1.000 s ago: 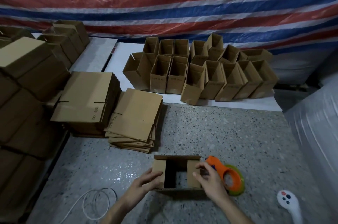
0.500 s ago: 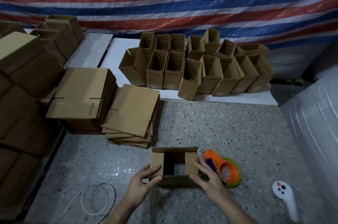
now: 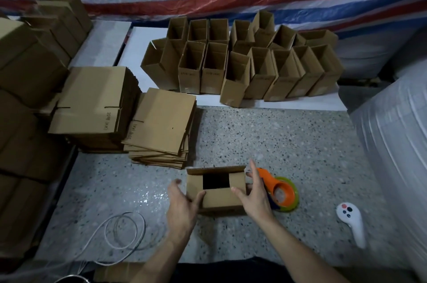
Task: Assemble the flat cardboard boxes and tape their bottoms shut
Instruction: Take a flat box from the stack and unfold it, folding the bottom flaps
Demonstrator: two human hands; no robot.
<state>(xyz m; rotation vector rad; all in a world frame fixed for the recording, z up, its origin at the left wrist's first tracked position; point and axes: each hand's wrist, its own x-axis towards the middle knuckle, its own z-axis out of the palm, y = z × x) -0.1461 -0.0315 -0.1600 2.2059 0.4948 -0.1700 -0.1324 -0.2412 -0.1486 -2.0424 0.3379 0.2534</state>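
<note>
Cable coil (image 3: 122, 229) near left. Left hand (image 3: 182, 204): fingers straight, thumb pressing near flap, palm against box's left side, gripping nothing. Right hand (image 3: 254, 192): also flat-fingered, thumb on same flap. Box (image 3: 217, 190) between hands on speckled surface (image 3: 277, 139), flaps partly folded, dark gap mid-top. Tape dispenser (image 3: 280, 189) just right, behind right hand. Risk: flaps likely spring up once hand leaves for tape, so seam taped gaping or crooked. Flat stacks (image 3: 161, 125) farther left; assembled boxes (image 3: 242, 68) beyond.

Box (image 3: 217, 192) center; tape dispenser (image 3: 278, 191) just R; flat stacks (image 3: 159, 125) behind-L.
</note>
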